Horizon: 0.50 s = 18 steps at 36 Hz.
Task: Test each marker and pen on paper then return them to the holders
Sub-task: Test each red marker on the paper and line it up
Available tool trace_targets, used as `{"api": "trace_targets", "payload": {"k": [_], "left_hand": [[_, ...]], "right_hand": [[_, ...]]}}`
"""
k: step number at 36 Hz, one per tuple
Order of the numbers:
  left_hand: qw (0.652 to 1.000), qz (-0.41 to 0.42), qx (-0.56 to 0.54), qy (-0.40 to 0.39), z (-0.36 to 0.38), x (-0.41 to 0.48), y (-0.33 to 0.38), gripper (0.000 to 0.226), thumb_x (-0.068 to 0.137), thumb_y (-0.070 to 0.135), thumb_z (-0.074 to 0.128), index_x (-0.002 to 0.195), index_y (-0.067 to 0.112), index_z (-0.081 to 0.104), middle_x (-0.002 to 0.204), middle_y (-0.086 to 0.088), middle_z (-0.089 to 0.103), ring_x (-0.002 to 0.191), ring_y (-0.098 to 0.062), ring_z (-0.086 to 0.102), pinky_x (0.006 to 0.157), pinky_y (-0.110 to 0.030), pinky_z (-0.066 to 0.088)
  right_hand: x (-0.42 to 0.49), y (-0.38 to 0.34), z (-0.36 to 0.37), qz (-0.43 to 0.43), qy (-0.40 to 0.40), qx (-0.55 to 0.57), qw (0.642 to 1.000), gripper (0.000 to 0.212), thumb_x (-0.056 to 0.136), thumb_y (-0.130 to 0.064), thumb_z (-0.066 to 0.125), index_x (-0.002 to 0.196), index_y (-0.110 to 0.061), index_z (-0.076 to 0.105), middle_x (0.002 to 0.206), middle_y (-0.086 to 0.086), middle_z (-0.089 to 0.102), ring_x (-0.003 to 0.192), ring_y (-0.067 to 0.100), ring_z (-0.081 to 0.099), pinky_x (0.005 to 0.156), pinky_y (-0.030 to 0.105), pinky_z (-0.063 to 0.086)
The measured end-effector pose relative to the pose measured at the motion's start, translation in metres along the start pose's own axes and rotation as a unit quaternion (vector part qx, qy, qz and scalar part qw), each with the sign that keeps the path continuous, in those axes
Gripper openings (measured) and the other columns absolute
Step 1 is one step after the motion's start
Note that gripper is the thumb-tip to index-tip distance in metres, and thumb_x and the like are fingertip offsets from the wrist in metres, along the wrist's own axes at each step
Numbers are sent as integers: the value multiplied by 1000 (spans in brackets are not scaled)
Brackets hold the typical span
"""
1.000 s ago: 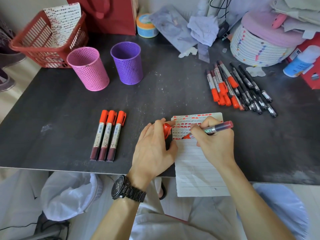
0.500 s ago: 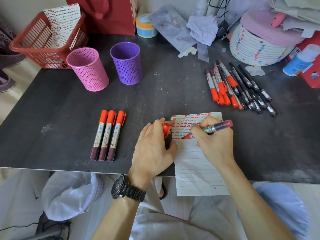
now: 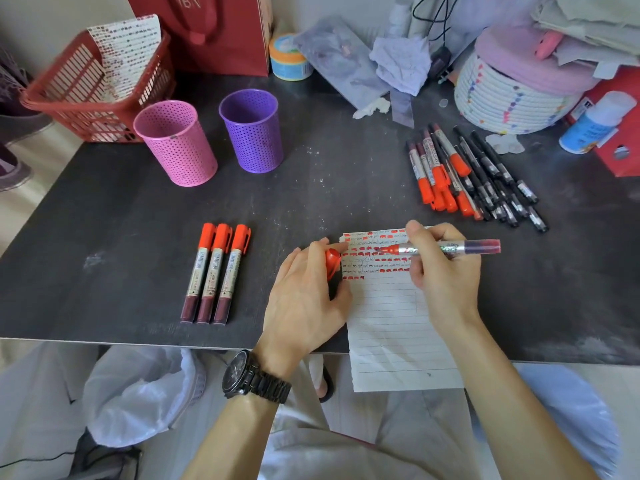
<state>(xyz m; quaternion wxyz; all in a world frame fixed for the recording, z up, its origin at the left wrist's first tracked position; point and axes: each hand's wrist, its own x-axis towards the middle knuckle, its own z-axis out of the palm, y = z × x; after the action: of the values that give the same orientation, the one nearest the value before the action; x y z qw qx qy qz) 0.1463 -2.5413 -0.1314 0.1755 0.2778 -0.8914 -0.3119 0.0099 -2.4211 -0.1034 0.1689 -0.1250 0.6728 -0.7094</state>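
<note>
My right hand (image 3: 445, 275) grips an uncapped red marker (image 3: 450, 247), held nearly level above the lined paper (image 3: 391, 327) with its tip pointing left. My left hand (image 3: 304, 299) pinches the marker's red cap (image 3: 333, 263) at the paper's left edge. The paper's top rows carry red marks and scribbles. Three capped red markers (image 3: 214, 273) lie side by side left of my hands. A pile of red markers and black pens (image 3: 471, 174) lies at the right. The pink holder (image 3: 175, 142) and the purple holder (image 3: 252, 129) stand upright at the back left.
A red basket (image 3: 93, 95) with a marked sheet stands at the far left, a red bag (image 3: 207, 32) behind the holders. A tape roll (image 3: 289, 58), crumpled cloth, a woven white basket (image 3: 512, 95) and a blue-labelled bottle (image 3: 595, 123) line the back. The paper overhangs the table's front edge.
My right hand has lifted the marker's tip off the paper and turned the marker level, tip toward the cap. My left hand still holds the cap in the same place.
</note>
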Motion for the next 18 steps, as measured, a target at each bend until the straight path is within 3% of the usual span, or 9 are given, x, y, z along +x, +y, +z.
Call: {"api": "trace_targets", "payload": {"k": [5,7,9,12,14,18], "left_hand": [[1000,7,0,3,-2,-1,-1,47,88,29,56,135,21,50,122,6,63,120,-13,49,113,-40,36],[1000,6,-13,3,-2,-2,-1,47,90,31,59,136,28,48,117,14,60,114,-11,51,107,-34,40],[999,-4,-31,17,-3,-3,-1,34,92,40,58,124,33,52,106,22,55,105,-5,50,92,-27,43],[996,-23,-71,49,-7,-6,-1,21,94,54,46,93,33,47,84,16,52,87,-10,50,71,-24,37],[991,-37,-117,44,-11,-12,0,25,96,55,42,92,31,49,83,15,54,84,-9,52,71,-23,37],[982,-61,-179,18,-18,-33,4,26,99,50,41,118,40,57,108,23,62,108,-2,57,84,-7,38]], "right_hand": [[-14,-14,-7,21,-17,37,999,14,94,-31,69,84,-21,68,64,1,59,50,13,50,46,24,40],[-22,-19,-12,58,-39,97,993,13,87,-30,68,87,-18,72,73,7,63,52,19,52,48,26,41],[-30,-22,-17,98,-65,149,982,20,78,-31,70,90,-15,75,80,12,67,54,21,53,49,26,43],[-42,-24,-21,132,-66,174,974,22,67,-30,72,84,-17,78,82,16,70,56,21,56,47,26,45],[-50,-24,-23,148,-51,182,971,10,72,-27,69,76,-22,77,82,16,73,57,20,59,44,25,44],[-66,-23,-29,170,-35,183,968,17,81,-30,64,74,-23,78,82,16,75,51,17,56,43,22,43]]}}
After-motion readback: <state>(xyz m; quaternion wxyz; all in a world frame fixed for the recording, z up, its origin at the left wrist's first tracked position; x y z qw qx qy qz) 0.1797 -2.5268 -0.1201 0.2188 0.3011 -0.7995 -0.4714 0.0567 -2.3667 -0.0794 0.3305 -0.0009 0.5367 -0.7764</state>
